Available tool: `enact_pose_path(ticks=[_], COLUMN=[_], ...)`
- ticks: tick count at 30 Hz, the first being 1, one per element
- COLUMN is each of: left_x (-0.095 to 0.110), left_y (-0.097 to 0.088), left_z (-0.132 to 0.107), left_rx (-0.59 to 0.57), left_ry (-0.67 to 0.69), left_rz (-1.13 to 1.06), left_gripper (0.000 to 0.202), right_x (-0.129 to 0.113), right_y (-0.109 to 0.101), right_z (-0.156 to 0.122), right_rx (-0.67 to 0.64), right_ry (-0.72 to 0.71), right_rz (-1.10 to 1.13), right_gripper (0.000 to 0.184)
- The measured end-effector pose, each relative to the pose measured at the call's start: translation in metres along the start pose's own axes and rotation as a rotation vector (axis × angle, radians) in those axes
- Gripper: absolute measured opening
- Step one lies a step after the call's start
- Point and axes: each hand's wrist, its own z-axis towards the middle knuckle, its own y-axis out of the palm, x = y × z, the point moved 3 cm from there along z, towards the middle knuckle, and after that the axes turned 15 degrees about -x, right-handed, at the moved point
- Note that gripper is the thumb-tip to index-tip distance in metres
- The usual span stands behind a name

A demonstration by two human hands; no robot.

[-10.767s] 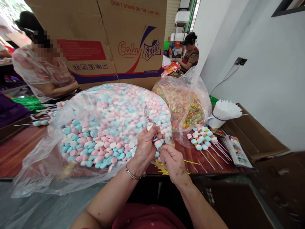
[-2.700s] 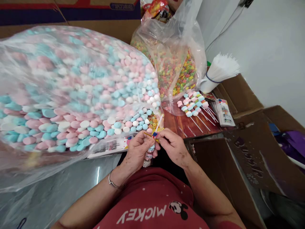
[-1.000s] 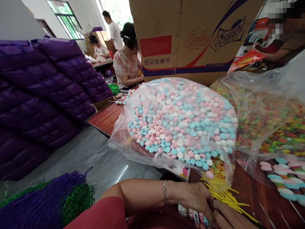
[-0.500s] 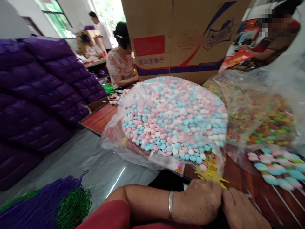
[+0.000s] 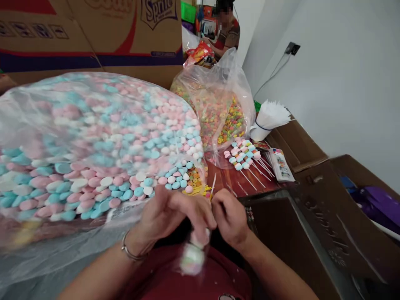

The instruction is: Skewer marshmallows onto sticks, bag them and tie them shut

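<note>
My left hand (image 5: 181,208), a metal bracelet at its wrist, is closed on a candy skewer. The skewer's wrapped marshmallow end (image 5: 192,256) hangs below the fingers, pale and smeared by motion. Its white stick (image 5: 214,183) points up between both hands. My right hand (image 5: 229,216) is curled into a fist against the left one, and a thin yellow tie (image 5: 212,194) shows at its fingertips. Just beyond the hands lie more yellow ties (image 5: 196,190). A big clear bag of pink, blue and white marshmallows (image 5: 125,137) spreads out in front and to the left.
A bag of coloured ring candies (image 5: 231,116) stands behind. Several finished skewers (image 5: 243,156) lie at right by a packet of cards (image 5: 281,165) and a cup of white sticks (image 5: 265,118). A large carton (image 5: 125,62) rises behind; open cartons (image 5: 337,216) stand right. One person (image 5: 228,31) works further back.
The view has swung right and down. My hands have turned, and the wrapped skewer now shows beneath them. The purple stack and the people at left have left the view.
</note>
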Motion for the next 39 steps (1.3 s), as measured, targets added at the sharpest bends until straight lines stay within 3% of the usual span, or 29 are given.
enact_pose_path(ticks=[1,3,7,11,14,16,19,21,23,26,30,34,36,39], left_x=[0.0,-0.004,-0.015,-0.01,-0.006,-0.006,-0.01,-0.014,-0.018,-0.022,-0.024,-0.026,-0.029,-0.034], left_y=[0.001,0.0,-0.002,0.0,0.003,0.005,0.005,0.001,-0.007,-0.018,-0.024,-0.024,-0.025,-0.025], left_z=[-0.001,-0.001,0.007,0.006,0.004,0.004,0.006,0.007,0.003,-0.01,-0.031,-0.048,-0.053,-0.055], left_rx=[-0.092,-0.06,0.211,0.478,0.618,0.636,0.554,0.505,0.529,0.596,0.54,0.476,0.453,0.443], left_ry=[-0.047,-0.112,-0.024,0.179,0.324,0.36,0.324,0.26,0.189,0.125,0.064,0.116,0.107,0.06], left_rz=[0.084,0.118,-0.154,-0.135,-0.051,-0.022,-0.043,-0.057,-0.053,0.006,0.146,0.3,0.329,0.345], left_gripper=[0.067,0.06,0.05,0.029,0.023,0.021,0.022,0.028,0.033,0.041,0.032,0.021,0.019,0.02], right_x=[0.004,0.008,0.001,-0.004,-0.011,-0.014,-0.011,-0.002,0.015,0.047,0.085,0.111,0.123,0.143], right_y=[-0.002,-0.004,0.012,0.033,0.045,0.05,0.05,0.042,0.028,-0.001,-0.042,-0.084,-0.102,-0.115], right_z=[0.0,0.0,-0.003,-0.009,-0.013,-0.015,-0.017,-0.019,-0.022,-0.03,-0.051,-0.096,-0.132,-0.201], right_rx=[0.025,0.05,-0.029,-0.116,-0.194,-0.246,-0.249,-0.202,-0.177,-0.174,-0.189,-0.262,-0.256,-0.145], right_ry=[0.04,0.032,-0.137,-0.018,0.036,0.054,0.072,0.095,0.155,0.232,0.328,0.545,0.751,1.068], right_rz=[0.018,-0.017,-0.026,0.123,0.1,0.091,0.11,0.101,0.032,-0.22,-0.497,-0.254,-0.026,0.237], right_gripper=[0.017,0.017,0.018,0.018,0.021,0.02,0.018,0.02,0.022,0.026,0.03,0.031,0.034,0.039])
